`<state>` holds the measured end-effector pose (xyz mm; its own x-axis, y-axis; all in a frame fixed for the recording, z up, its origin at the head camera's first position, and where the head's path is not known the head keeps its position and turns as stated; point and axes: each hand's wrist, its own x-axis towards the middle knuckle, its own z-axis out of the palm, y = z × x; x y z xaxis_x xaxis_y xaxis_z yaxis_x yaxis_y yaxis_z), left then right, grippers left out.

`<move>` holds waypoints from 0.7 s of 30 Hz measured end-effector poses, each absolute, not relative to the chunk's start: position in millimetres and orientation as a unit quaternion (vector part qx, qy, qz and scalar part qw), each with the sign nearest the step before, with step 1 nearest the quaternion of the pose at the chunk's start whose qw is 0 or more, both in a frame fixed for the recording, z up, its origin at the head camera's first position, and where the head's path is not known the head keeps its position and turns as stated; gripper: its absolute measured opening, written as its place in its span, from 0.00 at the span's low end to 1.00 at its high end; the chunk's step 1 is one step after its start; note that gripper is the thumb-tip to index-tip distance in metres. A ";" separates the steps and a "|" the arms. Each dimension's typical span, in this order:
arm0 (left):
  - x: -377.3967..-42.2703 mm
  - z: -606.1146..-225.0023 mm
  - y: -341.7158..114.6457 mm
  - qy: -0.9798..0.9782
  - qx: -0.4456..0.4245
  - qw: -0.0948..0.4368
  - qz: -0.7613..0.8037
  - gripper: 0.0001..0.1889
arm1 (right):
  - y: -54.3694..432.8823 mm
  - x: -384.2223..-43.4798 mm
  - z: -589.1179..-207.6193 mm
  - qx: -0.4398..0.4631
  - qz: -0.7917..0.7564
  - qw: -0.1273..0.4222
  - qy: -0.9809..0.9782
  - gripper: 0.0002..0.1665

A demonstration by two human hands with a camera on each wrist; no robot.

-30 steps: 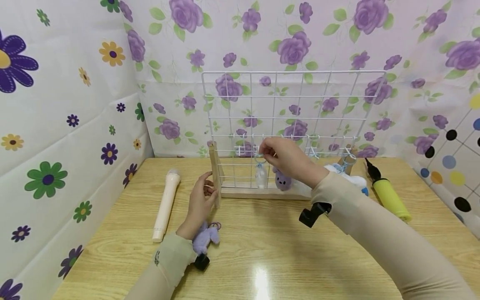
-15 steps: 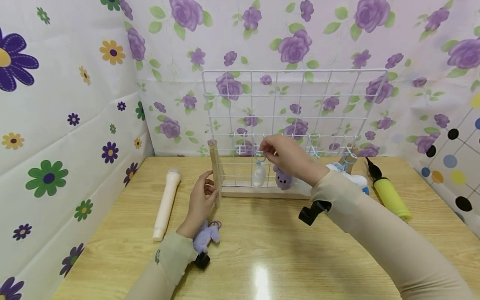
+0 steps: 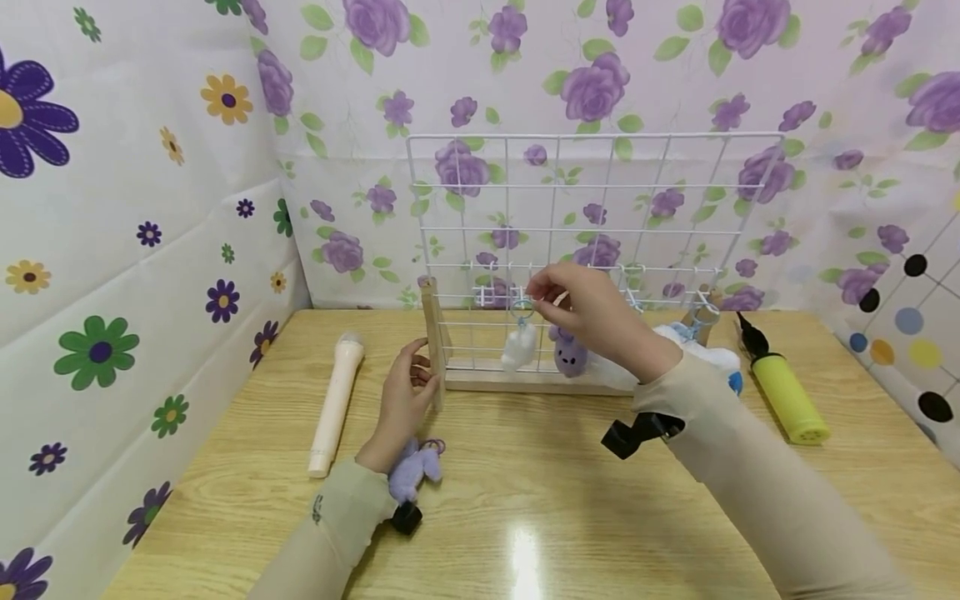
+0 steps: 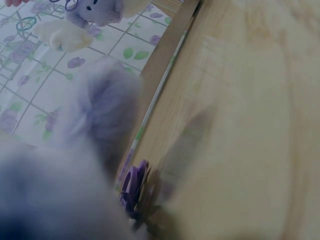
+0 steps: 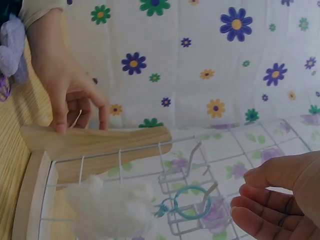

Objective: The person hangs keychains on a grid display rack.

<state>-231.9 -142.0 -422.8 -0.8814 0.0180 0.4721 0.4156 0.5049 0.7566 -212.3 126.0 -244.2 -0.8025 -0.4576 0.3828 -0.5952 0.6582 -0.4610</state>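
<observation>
A white fluffy plush keychain point(image 3: 519, 347) hangs by its light blue ring point(image 5: 192, 202) from a hook on the white wire grid point(image 3: 555, 230). Beside that ring is my right hand point(image 3: 588, 308), fingers loosely bent; the right wrist view shows a gap between fingertips and ring. My left hand point(image 3: 405, 396) touches the grid's left wooden stand point(image 3: 432, 333) with its fingertips. Under the left wrist lies a purple plush keychain point(image 3: 409, 473) on the table, blurred and close in the left wrist view. Another purple plush point(image 3: 570, 354) with a small face hangs behind my right hand.
Left on the wooden table point(image 3: 495, 492) lies a cream microphone-shaped object point(image 3: 336, 404). A yellow hand pump point(image 3: 789, 398) with a black nozzle lies at the right. White-and-blue plush point(image 3: 705, 357) hangs at the grid's right end, partly behind my right arm. Flowered cloth stands behind.
The white keychain has turned on its ring and now shows its broad side. My right hand has shifted slightly right, away from the ring. My left hand stays at the stand.
</observation>
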 end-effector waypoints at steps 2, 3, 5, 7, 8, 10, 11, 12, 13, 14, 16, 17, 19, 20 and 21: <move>-231.6 -422.1 -141.7 -0.843 -0.127 0.206 -0.481 0.31 | 126.3 -207.8 -243.7 0.294 0.300 0.125 -0.899 0.09; -231.5 -421.8 -141.6 -0.843 -0.126 0.205 -0.482 0.31 | 126.2 -205.6 -243.6 0.295 0.304 0.128 -0.897 0.09; -231.4 -421.3 -141.4 -0.843 -0.125 0.203 -0.482 0.31 | 125.8 -201.2 -243.5 0.297 0.311 0.137 -0.892 0.09; -231.5 -421.1 -141.4 -0.843 -0.124 0.202 -0.484 0.31 | 124.8 -197.4 -244.3 0.301 0.319 0.147 -0.886 0.09; -231.5 -421.1 -141.5 -0.843 -0.125 0.201 -0.484 0.31 | 124.3 -195.7 -244.9 0.305 0.323 0.153 -0.883 0.09; -231.8 -421.5 -141.8 -0.843 -0.127 0.202 -0.482 0.31 | 123.4 -193.1 -247.2 0.312 0.330 0.166 -0.875 0.09; -231.9 -421.9 -141.9 -0.844 -0.128 0.204 -0.480 0.31 | 123.0 -191.7 -248.4 0.317 0.333 0.172 -0.871 0.09; -232.0 -422.2 -142.1 -0.844 -0.130 0.205 -0.478 0.31 | 122.7 -190.7 -250.0 0.321 0.336 0.178 -0.867 0.09; -232.2 -422.7 -142.3 -0.845 -0.132 0.207 -0.476 0.31 | 122.4 -189.5 -251.6 0.326 0.341 0.183 -0.863 0.09; -232.4 -423.1 -142.5 -0.845 -0.135 0.208 -0.474 0.31 | 122.0 -188.2 -253.3 0.329 0.346 0.186 -0.859 0.09; -232.8 -424.1 -142.8 -0.845 -0.139 0.212 -0.471 0.31 | 121.2 -185.3 -256.8 0.334 0.353 0.192 -0.853 0.09; -233.1 -424.4 -142.8 -0.845 -0.140 0.213 -0.471 0.31 | 120.7 -183.8 -258.4 0.337 0.354 0.194 -0.850 0.09; -233.5 -425.1 -142.8 -0.844 -0.140 0.214 -0.472 0.30 | 119.5 -181.3 -262.4 0.341 0.361 0.191 -0.847 0.09; -233.6 -425.3 -142.7 -0.843 -0.141 0.215 -0.472 0.30 | 119.0 -180.2 -264.5 0.341 0.365 0.188 -0.846 0.08; -233.7 -425.4 -142.6 -0.843 -0.141 0.215 -0.473 0.30 | 118.4 -179.3 -266.8 0.342 0.369 0.183 -0.845 0.08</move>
<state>-233.7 -142.6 -425.4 -0.8681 0.0343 0.4952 0.4403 0.5137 0.7364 -179.3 118.4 -266.8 -0.6993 -0.4417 0.5620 -0.7125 0.4938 -0.4984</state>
